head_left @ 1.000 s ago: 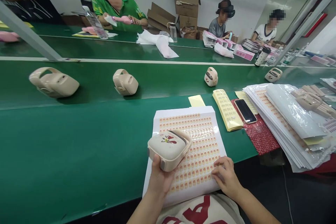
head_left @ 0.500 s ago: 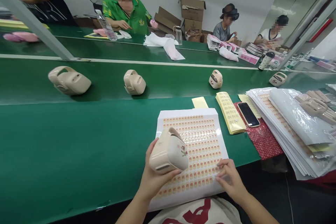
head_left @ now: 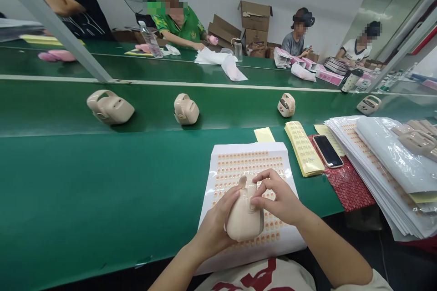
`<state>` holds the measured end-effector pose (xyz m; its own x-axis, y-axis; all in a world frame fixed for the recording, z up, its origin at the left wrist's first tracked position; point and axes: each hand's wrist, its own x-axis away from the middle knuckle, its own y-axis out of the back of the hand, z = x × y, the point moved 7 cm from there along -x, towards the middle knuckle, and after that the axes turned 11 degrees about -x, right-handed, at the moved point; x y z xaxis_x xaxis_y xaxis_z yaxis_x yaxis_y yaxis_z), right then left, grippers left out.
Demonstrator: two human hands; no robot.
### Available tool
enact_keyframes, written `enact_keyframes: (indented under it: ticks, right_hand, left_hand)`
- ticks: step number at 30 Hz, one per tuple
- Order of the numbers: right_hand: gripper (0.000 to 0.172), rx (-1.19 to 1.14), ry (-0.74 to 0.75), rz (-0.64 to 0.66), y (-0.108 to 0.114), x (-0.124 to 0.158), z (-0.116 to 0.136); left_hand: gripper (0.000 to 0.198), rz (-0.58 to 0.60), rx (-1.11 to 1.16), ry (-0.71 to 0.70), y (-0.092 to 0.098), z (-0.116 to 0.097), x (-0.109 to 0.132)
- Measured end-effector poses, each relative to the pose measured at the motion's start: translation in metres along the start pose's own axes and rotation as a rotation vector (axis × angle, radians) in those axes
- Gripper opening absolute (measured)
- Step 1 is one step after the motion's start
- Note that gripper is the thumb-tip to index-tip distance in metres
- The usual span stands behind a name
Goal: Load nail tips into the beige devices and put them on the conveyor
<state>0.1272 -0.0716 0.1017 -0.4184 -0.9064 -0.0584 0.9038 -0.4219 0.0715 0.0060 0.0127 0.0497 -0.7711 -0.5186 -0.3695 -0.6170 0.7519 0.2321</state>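
My left hand (head_left: 218, 225) is closed around a small beige rounded device with a carry handle (head_left: 243, 223), holding it tilted above the sticker sheet. My right hand (head_left: 273, 195) is at the device's upper right side, thumb against the casing and fingers bent near the handle. Whatever lies between those fingertips is too small to make out. Beneath both hands is a white sheet of small orange and cream stickers (head_left: 218, 177), resting partly on the table edge and my lap.
Similar beige devices (head_left: 111, 108) (head_left: 186, 110) (head_left: 286, 105) stand along the green belt. To the right lie yellow sticker strips (head_left: 305, 149), a phone (head_left: 327, 151) and a stack of sheets (head_left: 370, 177) with plastic bags on it. Several people sit across the belt.
My right hand has left the sticker sheet's right side and come up to the device. The device has been turned in my left hand, so its printed front no longer shows.
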Motion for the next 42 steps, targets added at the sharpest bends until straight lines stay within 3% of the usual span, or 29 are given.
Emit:
enact_keyframes:
  ticks: [3,8,12,18,23,25,28,31,33,36,39,42]
  right_hand:
    - [0.013,-0.004,0.023,0.0,0.0,0.002,-0.002]
    - [0.011,-0.001,-0.022,0.02,-0.003,0.005,-0.003]
    - [0.012,-0.02,0.027,-0.02,-0.005,0.007,-0.003]
    - [0.012,0.063,0.194,-0.005,-0.006,0.007,0.002]
    - [0.004,0.352,0.494,0.01,-0.009,0.019,0.023]
    - [0.012,0.541,0.588,0.004,-0.012,0.027,0.028]
    - [0.039,0.717,0.573,0.005,-0.012,0.031,0.025]
    - [0.073,0.614,0.424,0.064,-0.008,0.023,0.014]
    - [0.079,0.474,0.314,0.135,-0.008,0.015,0.004]
    - [0.065,0.25,0.278,0.183,-0.015,0.007,-0.004]
    - [0.05,0.097,0.35,0.1,-0.018,0.007,-0.004]
    - [0.047,0.06,0.393,0.036,-0.021,0.011,-0.003]
  left_hand:
    - [0.082,0.01,-0.081,-0.064,0.0,-0.002,0.002]
    - [0.09,0.1,-0.389,-0.298,-0.009,-0.01,0.007]
    - [0.086,0.086,-0.471,-0.329,-0.011,-0.011,0.007]
    - [0.09,0.076,-0.509,-0.305,-0.011,-0.01,0.006]
    - [0.088,0.076,-0.499,-0.294,-0.011,-0.007,0.007]
    - [0.089,0.077,-0.475,-0.265,-0.01,-0.006,0.006]
    - [0.089,0.074,-0.459,-0.246,-0.009,-0.006,0.003]
    - [0.085,0.058,-0.474,-0.311,-0.01,-0.012,0.003]
    - [0.082,0.062,-0.481,-0.358,-0.012,-0.015,0.004]
    - [0.079,0.061,-0.496,-0.398,-0.015,-0.018,0.006]
    - [0.076,0.038,-0.516,-0.421,-0.016,-0.02,0.007]
    - [0.074,0.032,-0.53,-0.437,-0.017,-0.022,0.009]
